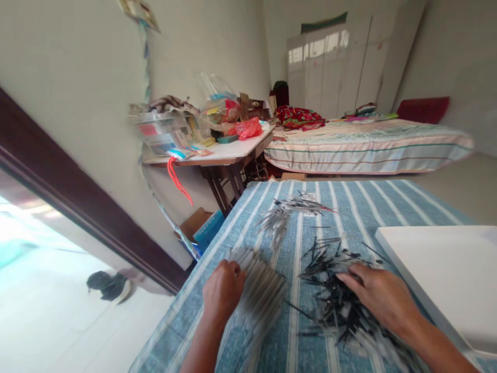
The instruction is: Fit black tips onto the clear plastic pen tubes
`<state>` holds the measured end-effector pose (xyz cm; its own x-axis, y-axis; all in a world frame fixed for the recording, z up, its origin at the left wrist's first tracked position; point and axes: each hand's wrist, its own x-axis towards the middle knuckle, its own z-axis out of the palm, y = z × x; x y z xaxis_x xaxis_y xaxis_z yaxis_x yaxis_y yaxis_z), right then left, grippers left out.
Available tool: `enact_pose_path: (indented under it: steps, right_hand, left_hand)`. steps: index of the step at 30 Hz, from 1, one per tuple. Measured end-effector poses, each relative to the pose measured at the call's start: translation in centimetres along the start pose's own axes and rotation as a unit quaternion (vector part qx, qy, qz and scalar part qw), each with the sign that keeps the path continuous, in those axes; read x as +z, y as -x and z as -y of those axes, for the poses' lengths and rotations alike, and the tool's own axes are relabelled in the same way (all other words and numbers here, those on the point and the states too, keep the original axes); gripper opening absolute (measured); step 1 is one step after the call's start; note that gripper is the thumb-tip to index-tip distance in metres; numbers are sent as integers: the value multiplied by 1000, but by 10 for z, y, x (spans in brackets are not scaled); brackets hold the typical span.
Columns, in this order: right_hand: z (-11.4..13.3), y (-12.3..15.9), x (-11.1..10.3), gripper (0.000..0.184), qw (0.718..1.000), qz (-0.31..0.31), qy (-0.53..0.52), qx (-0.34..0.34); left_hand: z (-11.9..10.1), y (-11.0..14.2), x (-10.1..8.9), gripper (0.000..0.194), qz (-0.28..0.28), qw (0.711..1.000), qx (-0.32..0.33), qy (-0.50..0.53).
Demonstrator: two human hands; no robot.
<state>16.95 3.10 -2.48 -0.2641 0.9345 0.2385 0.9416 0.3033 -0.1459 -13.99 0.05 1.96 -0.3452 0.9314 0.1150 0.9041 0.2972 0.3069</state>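
Note:
A row of slim, translucent grey sticks, perhaps pen barrels [264,290], lies side by side on the striped cloth. My left hand [223,287] is closed at the left edge of this row, and whatever its curled fingers hold is hidden. To the right is a loose, tangled heap of thin black and clear pieces [337,300]. Over the upper right of that heap, my right hand [375,290] has its thumb and fingers drawn together, with anything between them too blurred to name. Farther back lies a smaller pile of grey and dark sticks [275,220].
The blue-and-white striped cloth [217,316] covers the work surface. A white tray or box lid [446,269] stands at the right. Beyond are a cluttered desk [233,150] and a bed [368,145]. A dark shoe [108,285] lies on the floor at left.

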Motion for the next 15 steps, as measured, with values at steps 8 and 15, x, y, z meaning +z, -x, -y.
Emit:
enact_pose_path:
  steps: [8,15]
  right_hand:
    - [-15,-4,11,29,999,-4,35,29]
    - [-19,-6,11,29,999,-43,-32,5]
  left_hand:
    - [-1,-9,4,22,29,997,9,-77]
    - [-45,-54,15,20,50,995,52,-71]
